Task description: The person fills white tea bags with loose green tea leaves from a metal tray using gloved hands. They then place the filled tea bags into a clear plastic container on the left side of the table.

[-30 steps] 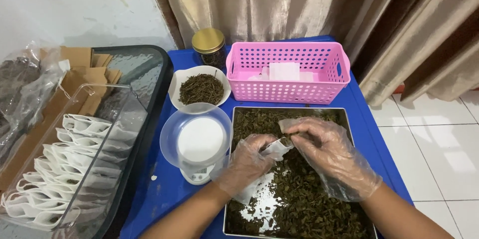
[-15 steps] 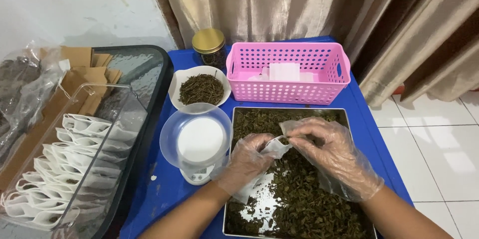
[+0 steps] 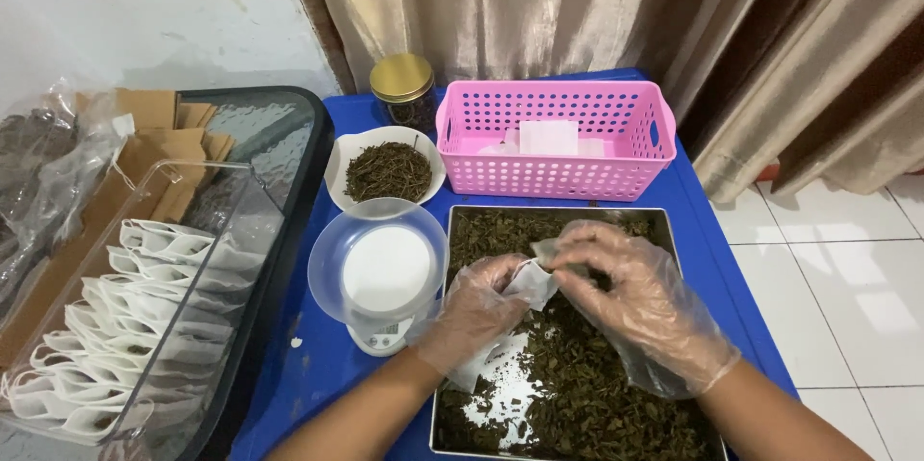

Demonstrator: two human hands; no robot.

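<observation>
Centre-lower frame: left hand [image 3: 474, 312] pinches a small white filter bag [image 3: 527, 280] over the metal tray [image 3: 556, 215] of dried leaves [image 3: 597, 394]; right hand [image 3: 630, 302], fingers bunched, feeds leaves at its mouth (both in loose plastic gloves). Best kept low over the tray, mouth held wide, so spill drops back in; scale [image 3: 383, 280] sits just left.

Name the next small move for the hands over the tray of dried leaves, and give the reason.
Probably drop the pinch of leaves into the small white bag: the left hand holds it over the metal tray, and the right hand has its fingertips at its mouth.
</observation>
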